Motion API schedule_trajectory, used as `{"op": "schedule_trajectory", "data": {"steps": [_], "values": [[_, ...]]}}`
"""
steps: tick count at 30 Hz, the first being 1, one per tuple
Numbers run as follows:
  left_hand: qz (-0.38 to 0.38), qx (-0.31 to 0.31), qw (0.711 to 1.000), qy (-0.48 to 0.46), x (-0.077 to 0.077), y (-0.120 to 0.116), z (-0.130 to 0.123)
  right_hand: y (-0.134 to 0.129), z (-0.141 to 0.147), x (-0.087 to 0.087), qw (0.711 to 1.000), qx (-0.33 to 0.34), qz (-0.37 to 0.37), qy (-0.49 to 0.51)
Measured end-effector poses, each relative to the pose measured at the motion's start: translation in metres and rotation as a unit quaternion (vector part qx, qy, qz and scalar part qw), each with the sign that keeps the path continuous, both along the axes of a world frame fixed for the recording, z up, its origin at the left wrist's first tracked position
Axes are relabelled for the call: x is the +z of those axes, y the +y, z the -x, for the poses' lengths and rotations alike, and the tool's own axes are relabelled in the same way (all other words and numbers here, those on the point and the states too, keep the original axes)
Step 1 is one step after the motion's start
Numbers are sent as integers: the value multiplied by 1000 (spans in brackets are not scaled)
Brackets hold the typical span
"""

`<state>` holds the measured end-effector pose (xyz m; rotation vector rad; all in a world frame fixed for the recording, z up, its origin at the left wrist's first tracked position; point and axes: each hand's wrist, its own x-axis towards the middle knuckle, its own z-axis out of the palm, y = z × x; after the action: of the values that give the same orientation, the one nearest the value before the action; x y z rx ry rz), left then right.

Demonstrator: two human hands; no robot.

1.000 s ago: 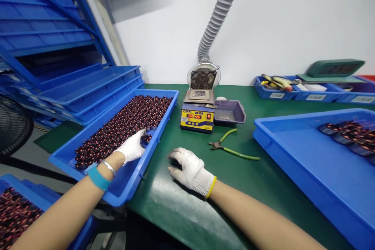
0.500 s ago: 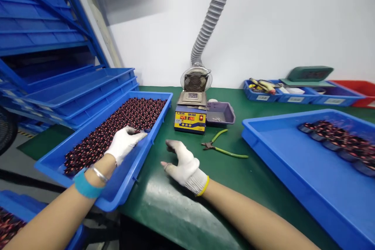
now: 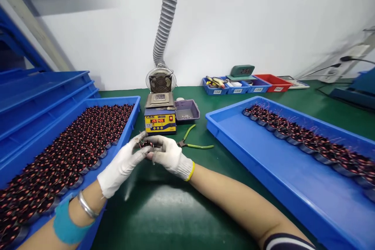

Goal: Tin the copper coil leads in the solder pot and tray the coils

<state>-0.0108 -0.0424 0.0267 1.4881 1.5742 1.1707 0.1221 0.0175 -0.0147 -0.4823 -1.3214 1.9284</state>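
Observation:
My left hand [image 3: 120, 168], in a white glove with dark fingertips, pinches a small round black part with reddish copper windings [image 3: 147, 145], which looks like a motor stator. From the other side, my gloved right hand [image 3: 172, 156] closes its fingers around the same part. Both hands meet over the green table just in front of a yellow and blue soldering pot [image 3: 160, 120] with a lit red display. Fingers partly cover the part. Many similar parts fill the left blue tray [image 3: 134, 119]. Beside the pot lie cutting pliers with green handles [image 3: 200, 147].
A right-hand blue tray [image 3: 249, 140] holds rows of similar parts with upright thin wires. Behind the pot are a small fan [image 3: 160, 84] and a grey duct hose [image 3: 166, 15]. A purple bin [image 3: 195, 109] and small labelled boxes [image 3: 216, 90] stand further right.
My left hand has lifted a part out of the left tray and brought it to my right hand, which has closed on it. The view has turned to the right.

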Motion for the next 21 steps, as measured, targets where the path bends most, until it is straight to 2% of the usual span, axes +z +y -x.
{"op": "schedule_trajectory", "data": {"steps": [3,11,15,17,19,21], "values": [[17,-61,998,0,-1,-5,7,1,0,1,999,40,32,14],[2,-78,997,-5,-1,-2,5,-5,-6,8,995,92,39,-11],[12,-74,997,-25,5,-3,11,-6,-8,8,990,126,44,-38],[-41,-33,995,-86,11,-2,19,-7,-10,7,986,147,34,-66],[-130,51,978,-158,19,-1,32,-9,-12,5,984,152,20,-87],[-160,133,966,-154,27,-2,43,-10,-12,3,985,148,14,-90]]}}
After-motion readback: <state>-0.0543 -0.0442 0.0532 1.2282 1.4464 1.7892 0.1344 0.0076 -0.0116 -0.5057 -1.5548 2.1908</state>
